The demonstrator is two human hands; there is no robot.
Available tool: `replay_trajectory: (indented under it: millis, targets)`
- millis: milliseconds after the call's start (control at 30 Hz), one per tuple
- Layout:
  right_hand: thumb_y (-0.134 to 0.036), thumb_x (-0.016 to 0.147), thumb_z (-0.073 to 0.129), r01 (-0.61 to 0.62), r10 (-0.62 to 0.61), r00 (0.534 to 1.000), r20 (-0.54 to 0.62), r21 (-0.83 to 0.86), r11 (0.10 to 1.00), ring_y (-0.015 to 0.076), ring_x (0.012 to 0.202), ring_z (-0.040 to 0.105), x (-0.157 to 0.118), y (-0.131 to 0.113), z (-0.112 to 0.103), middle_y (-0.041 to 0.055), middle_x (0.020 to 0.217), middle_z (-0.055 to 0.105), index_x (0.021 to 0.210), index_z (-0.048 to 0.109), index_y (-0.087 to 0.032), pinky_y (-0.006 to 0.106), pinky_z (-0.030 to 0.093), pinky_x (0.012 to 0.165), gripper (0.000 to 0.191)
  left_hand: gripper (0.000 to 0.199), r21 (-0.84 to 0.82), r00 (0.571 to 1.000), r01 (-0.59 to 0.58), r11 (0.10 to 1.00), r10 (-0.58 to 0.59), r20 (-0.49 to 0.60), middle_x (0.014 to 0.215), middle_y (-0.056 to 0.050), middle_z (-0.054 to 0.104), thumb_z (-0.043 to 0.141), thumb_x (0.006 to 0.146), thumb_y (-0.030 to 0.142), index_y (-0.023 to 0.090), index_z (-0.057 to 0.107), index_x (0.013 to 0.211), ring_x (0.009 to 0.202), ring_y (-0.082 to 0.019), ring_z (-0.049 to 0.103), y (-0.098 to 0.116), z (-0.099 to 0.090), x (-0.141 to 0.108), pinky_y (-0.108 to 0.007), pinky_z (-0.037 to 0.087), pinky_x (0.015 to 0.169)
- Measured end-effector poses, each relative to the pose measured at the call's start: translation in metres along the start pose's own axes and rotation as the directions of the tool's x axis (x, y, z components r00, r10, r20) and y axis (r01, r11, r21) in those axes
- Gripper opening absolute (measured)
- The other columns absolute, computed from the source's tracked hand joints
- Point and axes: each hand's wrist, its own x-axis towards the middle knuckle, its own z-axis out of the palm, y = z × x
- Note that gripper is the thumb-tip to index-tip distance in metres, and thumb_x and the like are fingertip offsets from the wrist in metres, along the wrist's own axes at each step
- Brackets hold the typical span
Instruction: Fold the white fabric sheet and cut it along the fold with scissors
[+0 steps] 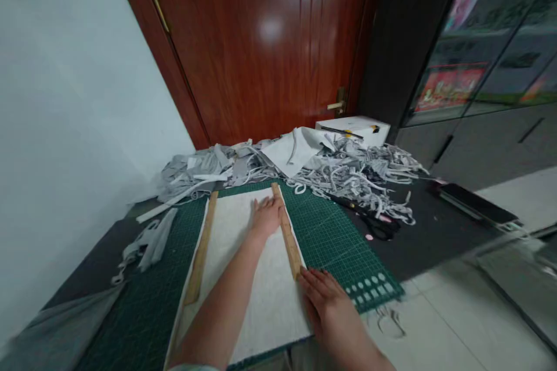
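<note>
A white cloth piece (261, 295) lies flat on a green cutting mat (331, 232). One wooden strip (202, 255) runs along its left side, and another wooden strip (290, 240) along its right side. Toward the far end, my left hand (266, 215) rests flat on the cloth with fingers spread, its fingertips beside the right strip. My right hand (324, 301) lies at the near end of that strip, fingers stretched out over the cloth's right edge. No hand touches the left strip.
Grey fabric scraps (343, 174) are heaped behind the mat, with a white box (369, 130) at the back. Black scissors (376, 223) lie right of the mat. More scraps (150, 243) sit on its left, and a black device (476, 206) is far right.
</note>
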Motion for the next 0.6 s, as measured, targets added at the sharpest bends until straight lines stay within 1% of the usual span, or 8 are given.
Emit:
replay_trajectory:
  millis: [67, 133, 233, 300, 367, 433, 500, 600]
  targets:
    - [-0.006, 0.084, 0.042, -0.018, 0.018, 1.0, -0.01, 0.006, 1.0, 0.0222, 0.114, 0.059, 0.0, -0.001, 0.001, 0.0035, 0.126, 0.064, 0.122, 0.061, -0.018, 0.043, 0.047, 0.098, 0.044, 0.038, -0.008, 1.0, -0.01, 1.0, 0.01, 0.013, 0.139, -0.01, 0.049, 0.03, 0.098, 0.031, 0.019, 0.046, 0.131, 0.132, -0.029, 0.037, -0.001, 0.0, 0.0, -0.059, 0.024, 0.106]
    - [-0.007, 0.085, 0.042, -0.036, 0.037, 0.999, -0.015, 0.012, 0.999, 0.0219, 0.115, 0.059, -0.001, -0.002, 0.0, 0.0042, 0.127, 0.063, 0.122, 0.061, -0.019, 0.043, 0.046, 0.099, 0.043, 0.037, -0.016, 1.0, -0.018, 1.0, 0.018, 0.02, 0.142, -0.008, 0.046, 0.03, 0.098, 0.03, 0.021, 0.047, 0.129, 0.133, -0.028, 0.036, -0.002, 0.0, -0.001, -0.056, 0.028, 0.105]
    - [-0.008, 0.085, 0.042, -0.062, 0.063, 0.998, -0.014, 0.025, 0.998, 0.0219, 0.114, 0.059, -0.002, -0.003, -0.004, 0.0047, 0.124, 0.065, 0.12, 0.062, -0.019, 0.043, 0.045, 0.1, 0.041, 0.037, -0.028, 1.0, -0.024, 0.999, 0.025, 0.019, 0.145, -0.006, 0.042, 0.029, 0.098, 0.028, 0.022, 0.046, 0.13, 0.134, -0.027, 0.034, -0.001, 0.001, -0.002, -0.054, 0.029, 0.105]
    - [-0.009, 0.086, 0.042, -0.075, 0.075, 0.997, 0.004, 0.026, 0.997, 0.022, 0.111, 0.061, 0.004, -0.006, -0.009, 0.006, 0.12, 0.067, 0.117, 0.064, -0.019, 0.044, 0.045, 0.1, 0.039, 0.038, -0.035, 1.0, -0.023, 0.999, 0.024, 0.011, 0.146, -0.007, 0.041, 0.028, 0.098, 0.028, 0.022, 0.045, 0.131, 0.134, -0.027, 0.034, 0.0, 0.002, -0.002, -0.054, 0.028, 0.106]
    - [-0.009, 0.087, 0.04, -0.08, 0.079, 0.996, 0.044, 0.019, 0.997, 0.0216, 0.112, 0.061, 0.017, -0.01, -0.012, 0.0078, 0.121, 0.067, 0.119, 0.063, -0.017, 0.043, 0.043, 0.102, 0.041, 0.038, -0.042, 1.0, -0.021, 0.999, 0.021, 0.0, 0.146, -0.007, 0.041, 0.027, 0.098, 0.027, 0.022, 0.046, 0.131, 0.134, -0.028, 0.033, 0.0, 0.002, -0.004, -0.055, 0.026, 0.106]
    - [-0.005, 0.087, 0.036, -0.06, 0.06, 0.992, 0.107, -0.001, 0.998, 0.0213, 0.12, 0.055, 0.038, -0.016, -0.012, 0.0103, 0.13, 0.06, 0.126, 0.059, -0.014, 0.041, 0.04, 0.105, 0.046, 0.038, -0.051, 1.0, -0.019, 0.999, 0.019, -0.013, 0.145, -0.007, 0.042, 0.027, 0.098, 0.027, 0.022, 0.046, 0.131, 0.134, -0.028, 0.033, 0.001, 0.002, -0.005, -0.055, 0.026, 0.107]
    - [-0.001, 0.083, 0.036, -0.036, 0.043, 0.981, 0.187, -0.043, 0.998, 0.0224, 0.126, 0.05, 0.058, -0.02, -0.006, 0.0137, 0.135, 0.055, 0.13, 0.054, -0.01, 0.039, 0.038, 0.107, 0.051, 0.038, -0.059, 1.0, -0.018, 0.998, 0.017, -0.021, 0.145, -0.006, 0.042, 0.028, 0.098, 0.027, 0.023, 0.047, 0.13, 0.134, -0.027, 0.033, 0.001, 0.001, -0.007, -0.055, 0.026, 0.107]
    - [0.004, 0.078, 0.036, -0.042, 0.077, 0.961, 0.267, -0.135, 0.99, 0.0236, 0.128, 0.048, 0.079, -0.024, 0.008, 0.0174, 0.137, 0.051, 0.133, 0.05, -0.004, 0.039, 0.037, 0.107, 0.057, 0.036, -0.071, 1.0, -0.011, 0.997, 0.01, -0.02, 0.145, -0.005, 0.043, 0.029, 0.097, 0.028, 0.024, 0.049, 0.127, 0.134, -0.027, 0.034, 0.001, 0.0, -0.009, -0.054, 0.026, 0.107]
